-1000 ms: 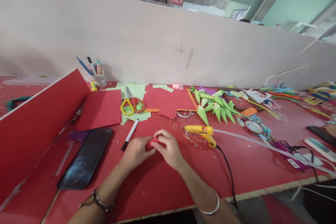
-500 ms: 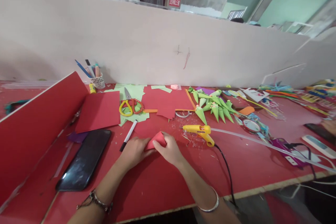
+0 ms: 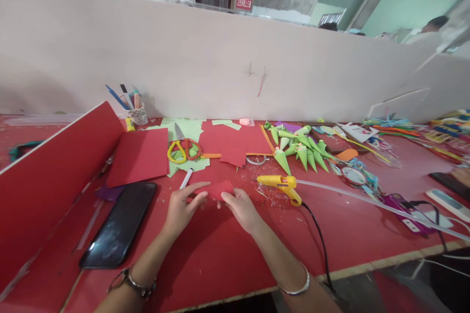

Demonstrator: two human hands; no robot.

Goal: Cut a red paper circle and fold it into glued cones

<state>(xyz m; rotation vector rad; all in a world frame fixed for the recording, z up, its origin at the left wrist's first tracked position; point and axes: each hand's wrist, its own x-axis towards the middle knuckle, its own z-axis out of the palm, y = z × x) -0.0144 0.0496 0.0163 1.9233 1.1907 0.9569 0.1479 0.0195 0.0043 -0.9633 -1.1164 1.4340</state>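
A small piece of folded or rolled red paper (image 3: 221, 190) is held above the red tabletop. My right hand (image 3: 242, 209) pinches its right end, thumb on the near side, with fingertips showing below it. On the other side, my left hand (image 3: 179, 208) has its index finger and thumb stretched apart at the paper's left end. Whether those fingertips touch the paper I cannot tell, since red lies against red. Behind my left fingers lies a marker (image 3: 186, 178), partly covered. A yellow glue gun (image 3: 277, 182) rests to the right of my hands.
Scissors (image 3: 183, 150) lie on green paper scraps behind my hands, beside red sheets (image 3: 139, 156). A black phone (image 3: 119, 225) is at left, near an upright red board (image 3: 62, 181). Green paper cones (image 3: 301, 151) are piled at right. The gun's cord (image 3: 319, 239) runs over the front edge.
My left hand has spread its fingers and shifted slightly left, off its closed grip. More of the red paper shows, and it now lies more level in my right hand.
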